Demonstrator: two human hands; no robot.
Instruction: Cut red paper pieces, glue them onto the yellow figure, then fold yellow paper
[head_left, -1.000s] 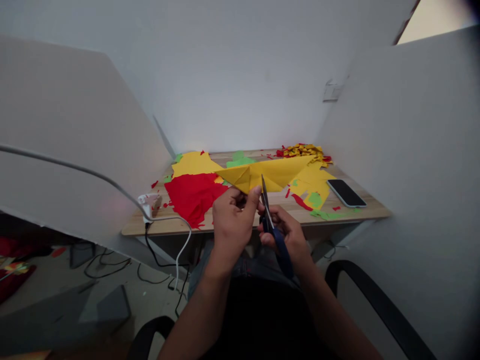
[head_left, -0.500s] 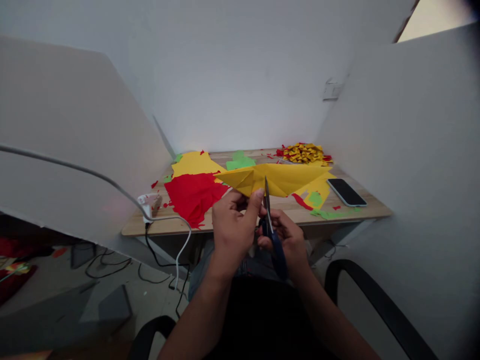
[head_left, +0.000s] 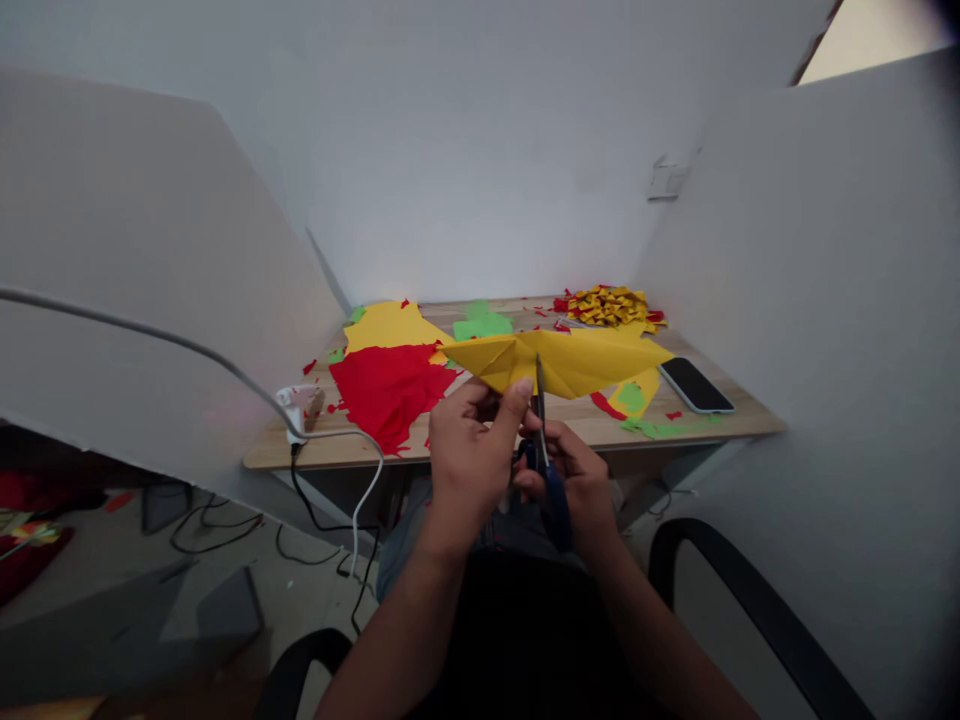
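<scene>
My left hand [head_left: 480, 445] pinches the lower edge of a folded yellow sheet [head_left: 589, 362], which looks like paper or thin felt. Its thumb lies on the front of the sheet and the other fingers are behind. Dark blue-handled scissors [head_left: 555, 500] are in my right hand [head_left: 585, 480], with fingers at the handles. Their blades point up and lie across the yellow sheet, just right of my left thumb. Whether the blades are fully closed is hard to see. The sheet is held up above the front of the table, its right tip reaching toward the phone.
On the wooden table [head_left: 517, 437] lie a red sheet [head_left: 390, 390], another yellow sheet [head_left: 390, 325], green pieces [head_left: 482, 320] and a yellow-red bundle [head_left: 615, 307]. A phone [head_left: 697, 385] is at the right. A white plug [head_left: 292, 405] with cables hangs at the left edge, beside partition walls.
The yellow sheet, my left hand and the scissor blades have shifted slightly to the right. Both grips stay the same.
</scene>
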